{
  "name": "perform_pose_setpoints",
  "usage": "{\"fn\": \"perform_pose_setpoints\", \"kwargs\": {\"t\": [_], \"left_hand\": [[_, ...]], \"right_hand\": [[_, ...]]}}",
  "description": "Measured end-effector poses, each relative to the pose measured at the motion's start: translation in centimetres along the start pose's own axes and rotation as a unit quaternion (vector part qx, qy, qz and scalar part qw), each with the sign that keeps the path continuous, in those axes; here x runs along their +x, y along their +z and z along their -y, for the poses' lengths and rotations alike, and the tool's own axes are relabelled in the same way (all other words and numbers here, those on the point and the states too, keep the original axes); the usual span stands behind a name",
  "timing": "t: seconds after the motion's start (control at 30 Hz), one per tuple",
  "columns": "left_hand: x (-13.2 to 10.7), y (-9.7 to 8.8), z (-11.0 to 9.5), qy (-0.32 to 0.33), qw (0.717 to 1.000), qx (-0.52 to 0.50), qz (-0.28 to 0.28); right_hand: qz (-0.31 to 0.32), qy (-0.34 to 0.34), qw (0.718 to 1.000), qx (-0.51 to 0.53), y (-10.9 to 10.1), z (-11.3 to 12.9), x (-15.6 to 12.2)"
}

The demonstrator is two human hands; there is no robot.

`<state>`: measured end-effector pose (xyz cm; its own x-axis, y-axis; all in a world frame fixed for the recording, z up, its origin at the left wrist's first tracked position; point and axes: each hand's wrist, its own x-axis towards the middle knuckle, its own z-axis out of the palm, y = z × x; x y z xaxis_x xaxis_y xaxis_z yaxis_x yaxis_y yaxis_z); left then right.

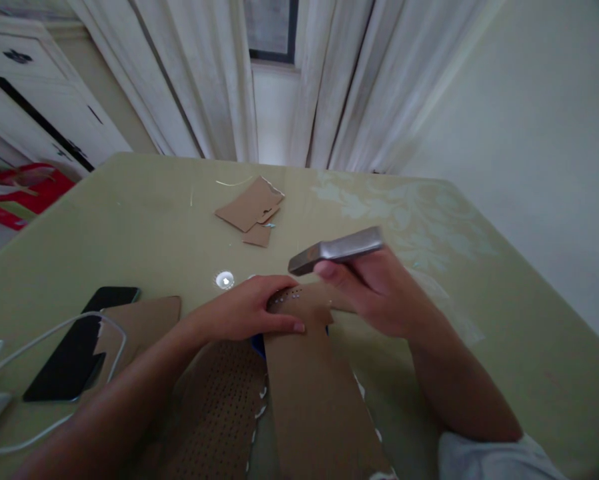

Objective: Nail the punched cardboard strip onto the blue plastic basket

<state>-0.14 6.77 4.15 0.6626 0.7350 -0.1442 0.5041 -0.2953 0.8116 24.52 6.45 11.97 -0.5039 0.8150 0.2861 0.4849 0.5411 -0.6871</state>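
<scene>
A long brown cardboard strip (314, 393) lies in front of me, with a few rows of small holes near its far end. My left hand (259, 307) is closed on that far end, thumb flat on top and fingers around the left edge. Above and right of it, my right hand (379, 293) grips a silver metal tool (337, 250) with a blunt, bent nose; its exact kind is unclear. The tool appears raised off the cardboard. Something blue (258, 345) peeks out beneath the strip. Left of it is a cardboard sheet (219, 400) covered in punched holes.
Cardboard scraps (249, 207) lie on the far part of the green table (154, 220). A shiny round object (224, 280) sits near my left hand. At left, a black phone (64, 360) partly overlaps another cardboard piece (144, 327), with a white cable (44, 333) looping over them.
</scene>
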Motion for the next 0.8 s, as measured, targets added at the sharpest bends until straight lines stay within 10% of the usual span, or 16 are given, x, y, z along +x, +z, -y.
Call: {"fn": "perform_pose_setpoints", "kwargs": {"t": [0.1, 0.23, 0.53, 0.8], "left_hand": [[-0.1, -0.2, -0.2, -0.016, 1.0, 0.019, 0.003], [-0.2, -0.5, -0.1, -0.003, 1.0, 0.027, -0.001], [-2.5, -5.9, 1.6, -0.057, 0.976, 0.159, -0.138], [-3.0, -6.2, 4.3, -0.191, 0.952, 0.234, 0.042]], "right_hand": [[-0.249, -0.032, 0.947, 0.201, -0.8, 0.5, -0.3], [-0.375, -0.046, 0.872, 0.313, -1.3, 0.9, 0.3], [-0.341, -0.025, 0.873, 0.347, 1.7, -2.5, 2.4], [-0.324, -0.027, 0.88, 0.346, 1.5, -2.6, 2.4]]}}
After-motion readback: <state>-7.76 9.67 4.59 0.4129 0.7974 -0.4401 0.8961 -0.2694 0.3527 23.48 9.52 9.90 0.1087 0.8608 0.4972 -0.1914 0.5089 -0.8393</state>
